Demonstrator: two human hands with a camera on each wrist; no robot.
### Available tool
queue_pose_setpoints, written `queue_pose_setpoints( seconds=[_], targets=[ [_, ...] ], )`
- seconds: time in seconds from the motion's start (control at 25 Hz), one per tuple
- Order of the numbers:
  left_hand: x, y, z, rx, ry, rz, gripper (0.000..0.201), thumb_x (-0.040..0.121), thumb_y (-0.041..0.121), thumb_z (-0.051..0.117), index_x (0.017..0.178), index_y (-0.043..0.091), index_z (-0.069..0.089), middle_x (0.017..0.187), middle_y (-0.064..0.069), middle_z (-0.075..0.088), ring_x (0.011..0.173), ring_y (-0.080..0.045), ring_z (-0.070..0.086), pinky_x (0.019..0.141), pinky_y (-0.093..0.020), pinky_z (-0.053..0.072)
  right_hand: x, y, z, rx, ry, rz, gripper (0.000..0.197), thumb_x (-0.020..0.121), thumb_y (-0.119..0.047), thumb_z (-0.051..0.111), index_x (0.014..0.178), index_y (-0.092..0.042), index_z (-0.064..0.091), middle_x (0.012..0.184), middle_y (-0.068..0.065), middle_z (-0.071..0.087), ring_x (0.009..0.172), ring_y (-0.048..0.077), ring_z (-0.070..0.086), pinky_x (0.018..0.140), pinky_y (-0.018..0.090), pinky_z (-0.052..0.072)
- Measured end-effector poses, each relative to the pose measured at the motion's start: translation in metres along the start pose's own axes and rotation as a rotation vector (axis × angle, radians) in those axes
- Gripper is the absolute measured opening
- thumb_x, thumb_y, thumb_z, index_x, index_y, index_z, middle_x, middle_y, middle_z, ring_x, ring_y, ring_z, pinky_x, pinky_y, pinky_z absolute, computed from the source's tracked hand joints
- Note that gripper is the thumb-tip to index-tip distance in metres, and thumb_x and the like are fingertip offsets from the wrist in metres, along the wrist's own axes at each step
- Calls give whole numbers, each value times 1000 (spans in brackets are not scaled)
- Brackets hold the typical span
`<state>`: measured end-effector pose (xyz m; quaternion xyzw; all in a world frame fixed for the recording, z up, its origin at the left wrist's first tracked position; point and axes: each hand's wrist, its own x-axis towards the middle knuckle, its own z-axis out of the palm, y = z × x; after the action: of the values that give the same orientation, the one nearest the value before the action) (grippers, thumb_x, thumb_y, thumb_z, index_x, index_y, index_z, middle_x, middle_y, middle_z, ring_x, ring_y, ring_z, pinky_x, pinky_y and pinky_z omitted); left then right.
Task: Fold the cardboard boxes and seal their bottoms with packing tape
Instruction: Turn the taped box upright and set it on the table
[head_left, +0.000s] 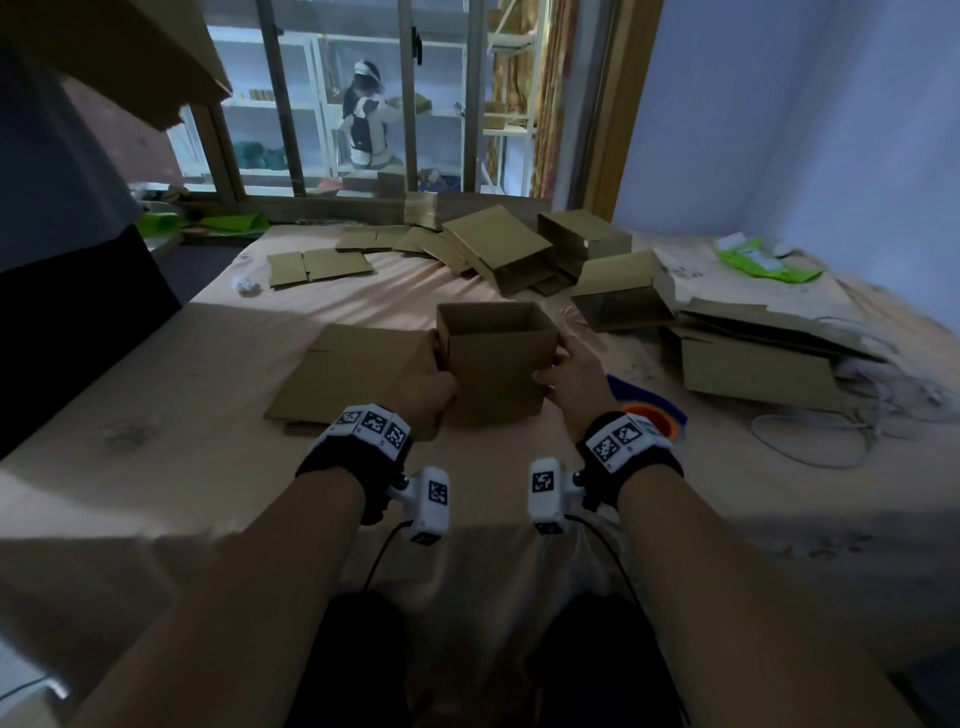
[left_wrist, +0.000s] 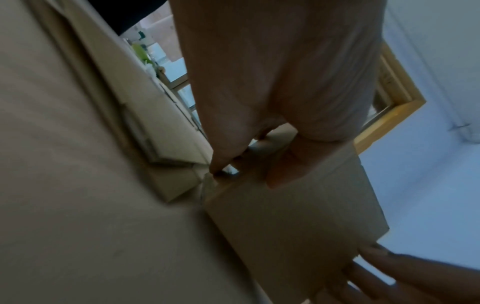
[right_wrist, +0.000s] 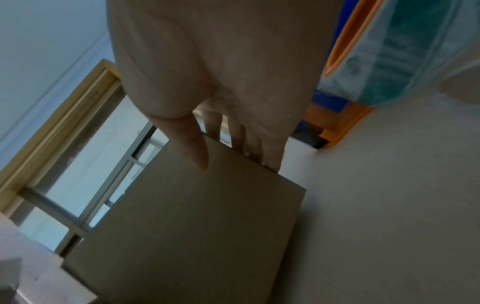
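- Brown cardboard box, squared up with its open end facing upward, is held between both hands over the peach-coloured bed sheet.
- Left hand grips the box's left side: in the left wrist view the thumb lies on the near face and the fingers curl round the left edge.
- Right hand clamps the box's right side; in the right wrist view the thumb presses the near face and the other fingers wrap behind the right wall.
- Flattened brown cardboard sheet lies on the bed sheet just left of the box, partly under the left hand.
- Orange and blue tape dispenser with its clear roll sits just right of the box, beside the right wrist.
- Beyond the box, a heap of folded and flat brown cartons is scattered toward the wooden-framed window.
- Right of the box lie more flat cardboard pieces and a white cable.
- Through the window, another person stands at white shelves.
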<state>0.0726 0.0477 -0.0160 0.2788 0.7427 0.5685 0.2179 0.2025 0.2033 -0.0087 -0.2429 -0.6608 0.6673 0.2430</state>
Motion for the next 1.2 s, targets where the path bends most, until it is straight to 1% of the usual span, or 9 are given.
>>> queue_pose_setpoints(
  seconds=[0.12, 0.24, 0.44, 0.64, 0.76, 0.92, 1.04, 1.12, 1.2],
  targets=[
    [-2, -11, 6, 169, -7, -14, 80, 76, 4, 61, 142, 35, 30, 114, -9, 59, 96, -36, 62, 70, -51, 60, -5, 10, 2, -54, 36, 40, 66, 80, 6, 54, 128, -37, 44, 117, 9, 59, 108, 29, 58, 98, 55, 49],
    [-5, -16, 8, 228, 20, 19, 83, 78, 4, 60, 148, 28, 22, 118, -9, 56, 98, -31, 59, 82, -53, 57, -12, 13, 5, -79, 43, 41, 70, 79, 7, 54, 127, -42, 41, 110, 9, 60, 105, 30, 59, 96, 55, 49],
    [-8, -14, 11, 228, 41, 14, 87, 77, 4, 59, 151, 27, 19, 118, -9, 55, 102, -32, 59, 89, -51, 54, -18, 13, 14, -80, 36, 64, 79, 73, -5, 58, 125, -58, 33, 129, 11, 53, 110, 30, 55, 94, 55, 48],
    [-8, -15, 1, 195, 11, 135, 85, 79, 0, 69, 147, 33, 30, 128, 4, 55, 114, -29, 58, 75, -38, 54, -17, 7, 19, 51, 60, 2, 70, 86, -9, 58, 141, -42, 32, 129, 3, 52, 114, 25, 53, 99, 51, 45],
    [-11, -8, -12, 110, 101, 187, 87, 73, 7, 81, 143, 31, 36, 119, 18, 53, 120, -16, 53, 91, -35, 51, -9, -7, 33, 67, 60, -85, 64, 93, -15, 54, 148, -39, 31, 139, -4, 48, 119, 16, 51, 102, 44, 44],
    [-21, 5, -28, 162, 268, 168, 99, 64, 28, 90, 142, 17, 31, 124, 8, 44, 109, -11, 48, 78, -21, 43, -5, -23, 72, 1, 12, -134, 66, 99, -30, 51, 154, -39, 16, 154, -4, 35, 133, 18, 42, 106, 38, 39],
    [-35, 11, -40, 86, 332, 109, 88, 71, 37, 86, 136, 15, 31, 117, 8, 47, 106, -13, 52, 77, -24, 44, -4, -27, 108, 19, -22, -48, 51, 101, -44, 37, 150, -30, 32, 136, -6, 53, 122, 18, 51, 87, 28, 47],
    [-47, 19, -51, -65, 325, 57, 56, 93, 38, 64, 133, 14, 35, 109, 5, 53, 98, -13, 58, 66, -16, 45, -6, -28, 125, 125, -72, 23, 48, 102, -49, 31, 134, -21, 54, 112, -3, 67, 103, 18, 61, 67, 23, 51],
    [-50, 19, -69, -214, 373, 23, 35, 103, 44, 40, 128, 20, 46, 104, 3, 56, 86, -4, 53, 61, -7, 44, -4, -22, 142, 153, -95, 33, 40, 104, -42, 33, 127, -20, 56, 101, -1, 67, 90, 15, 63, 54, 17, 51]
  ],
)
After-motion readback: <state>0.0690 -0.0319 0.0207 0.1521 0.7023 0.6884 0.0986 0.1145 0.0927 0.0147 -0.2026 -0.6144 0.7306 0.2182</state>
